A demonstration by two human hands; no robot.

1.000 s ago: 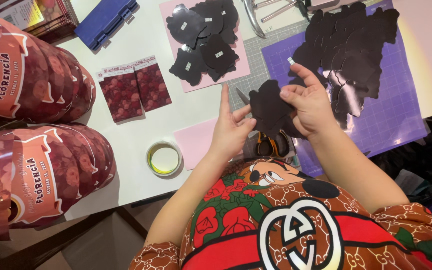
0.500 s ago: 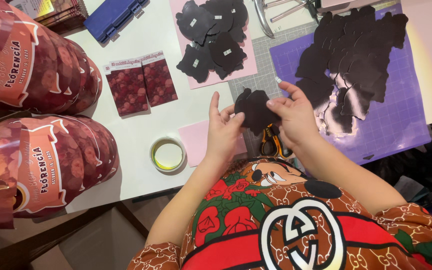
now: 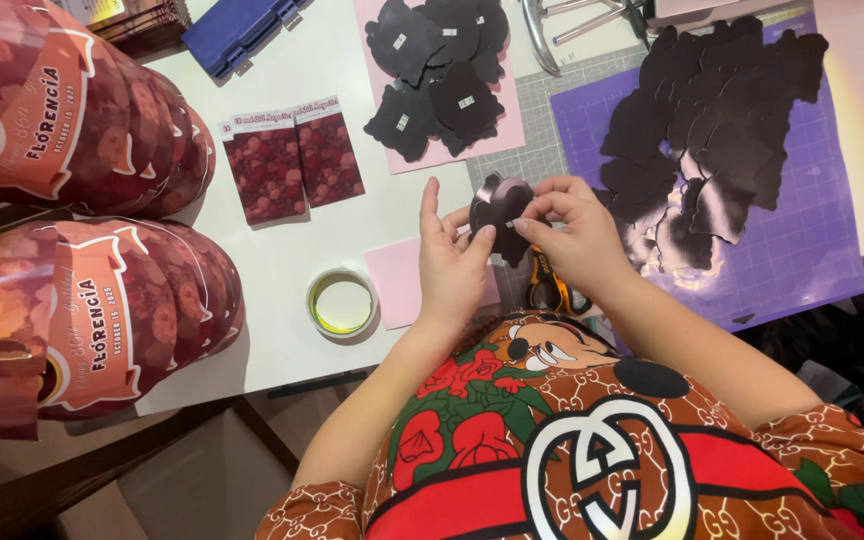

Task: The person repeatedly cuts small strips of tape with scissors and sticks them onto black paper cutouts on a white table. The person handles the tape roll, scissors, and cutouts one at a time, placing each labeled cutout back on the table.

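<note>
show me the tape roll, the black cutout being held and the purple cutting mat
tape roll (image 3: 342, 303), head view, on its ring
black cutout (image 3: 500, 203), head view, its middle
purple cutting mat (image 3: 812, 240), head view, bare right part

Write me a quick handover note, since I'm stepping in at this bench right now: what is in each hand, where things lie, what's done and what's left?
Left hand and right hand pinch one black cutout between them above the table edge.
Done, apparently: a small batch of black cutouts with white tabs on the pink sheet.
Left: a bigger heap of black cutouts on the purple mat.
Nearby: tape roll, scissors under the right hand.
</note>
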